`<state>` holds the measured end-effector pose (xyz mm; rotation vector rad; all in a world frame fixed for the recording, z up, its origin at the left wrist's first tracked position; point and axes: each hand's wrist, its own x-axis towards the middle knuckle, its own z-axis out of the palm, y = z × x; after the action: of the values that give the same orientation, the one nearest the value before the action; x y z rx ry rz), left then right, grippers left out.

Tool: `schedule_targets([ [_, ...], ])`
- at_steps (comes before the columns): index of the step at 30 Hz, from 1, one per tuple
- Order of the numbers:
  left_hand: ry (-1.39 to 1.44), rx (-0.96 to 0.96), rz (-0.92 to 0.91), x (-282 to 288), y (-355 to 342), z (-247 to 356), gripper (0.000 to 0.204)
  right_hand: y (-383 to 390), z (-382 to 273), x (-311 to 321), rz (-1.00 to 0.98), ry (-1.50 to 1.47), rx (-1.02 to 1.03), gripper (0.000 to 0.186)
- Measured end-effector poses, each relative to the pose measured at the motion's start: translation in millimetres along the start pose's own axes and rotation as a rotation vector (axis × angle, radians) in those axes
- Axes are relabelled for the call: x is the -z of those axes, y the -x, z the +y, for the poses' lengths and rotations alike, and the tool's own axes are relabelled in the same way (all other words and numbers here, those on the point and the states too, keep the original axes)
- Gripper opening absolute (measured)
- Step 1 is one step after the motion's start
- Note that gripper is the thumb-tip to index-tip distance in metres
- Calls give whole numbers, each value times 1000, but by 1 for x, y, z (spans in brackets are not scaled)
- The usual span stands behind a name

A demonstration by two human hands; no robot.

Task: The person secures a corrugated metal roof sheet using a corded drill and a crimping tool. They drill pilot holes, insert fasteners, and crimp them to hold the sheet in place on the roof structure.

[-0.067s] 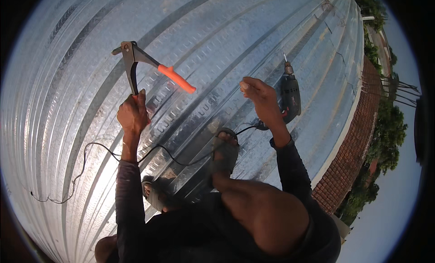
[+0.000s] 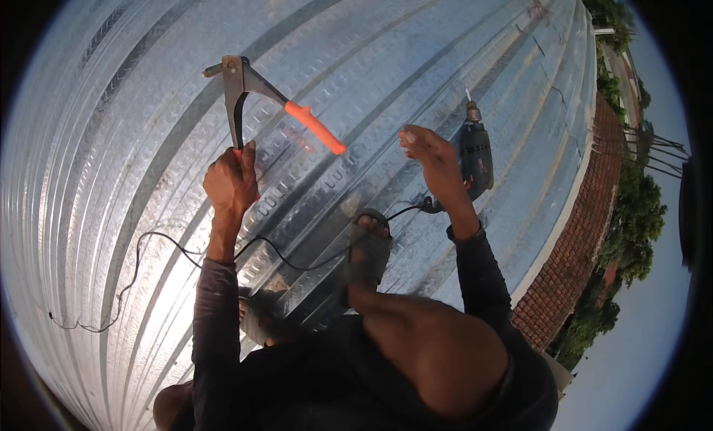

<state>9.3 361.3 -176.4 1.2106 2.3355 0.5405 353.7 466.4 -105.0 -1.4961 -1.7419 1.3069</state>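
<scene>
Nearest is a crouching person's bare knee. Beyond it, the left hand is wrapped around one handle of a riveter-like tool, which rises above that fist. Its handles stand apart, apparently unsqueezed — whether any fastening is finished cannot be told. The tool's body is dark metal; its free handle, orange-gripped, slants toward the right hand. There the fingers look bunched, anything pinched unclear. Just beside that hand lies a dark drill — on ribbed metal roofing. Farther right: brown tiles, trees.

Outdoor rooftop: ribbed metal sheeting, trees, sky.
</scene>
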Motion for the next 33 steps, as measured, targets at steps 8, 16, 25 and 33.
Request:
schedule_targets([
  [8,219,-489,-615,-93,78,129,51,11,-7,30,58,-340,-385,60],
  [16,339,-278,-913,-167,90,145,54,22,63,54,153,-181,-543,40],
  [25,416,-174,-928,-188,77,136,57,-8,62,45,102,-86,-624,34],
  [33,455,-155,-959,-195,73,130,62,-13,64,40,126,-90,-620,29],
])
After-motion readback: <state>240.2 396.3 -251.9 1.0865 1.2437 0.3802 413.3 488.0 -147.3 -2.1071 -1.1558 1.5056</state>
